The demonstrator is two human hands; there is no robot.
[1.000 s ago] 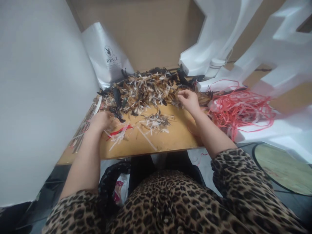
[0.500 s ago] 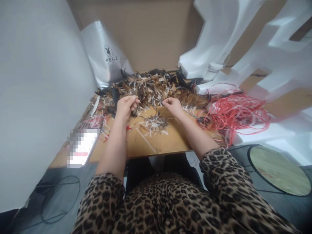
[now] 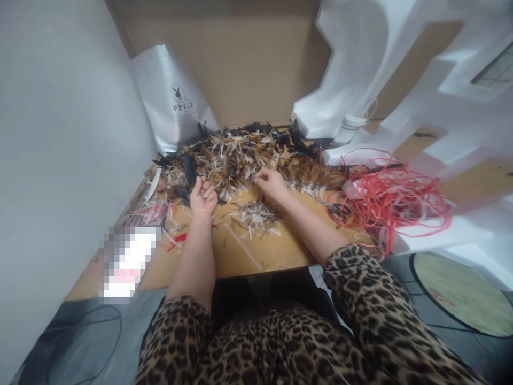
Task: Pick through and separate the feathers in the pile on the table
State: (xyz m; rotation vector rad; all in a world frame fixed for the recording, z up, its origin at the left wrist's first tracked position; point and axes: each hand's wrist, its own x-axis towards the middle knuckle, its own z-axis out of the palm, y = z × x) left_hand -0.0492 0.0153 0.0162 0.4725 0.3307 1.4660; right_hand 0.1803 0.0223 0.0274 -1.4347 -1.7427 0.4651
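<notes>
A big heap of brown, black and white feathers (image 3: 240,152) covers the back of the wooden table (image 3: 232,256). My left hand (image 3: 203,197) is turned palm up at the heap's left front, its fingers curled in; what they hold, if anything, cannot be made out. Just behind it stands a long black feather (image 3: 189,168). Over the front of the heap, my right hand (image 3: 272,184) pinches thumb and fingers together, and the tips are too small to show what is between them. Between the hands and the table's front edge lies a smaller pile of whitish feathers (image 3: 256,216).
A tangle of red plastic ribbon (image 3: 401,198) sits at right, beside dark-handled scissors (image 3: 339,209). White foam pieces (image 3: 352,59) rise behind it. At left are a white bag (image 3: 168,101), a blurred-out phone (image 3: 130,264) and a wall. A round stool (image 3: 460,291) stands below right.
My left hand has turned palm up and come down toward me. My right hand has shifted slightly left. The view has tilted a little, so the table appears lower.
</notes>
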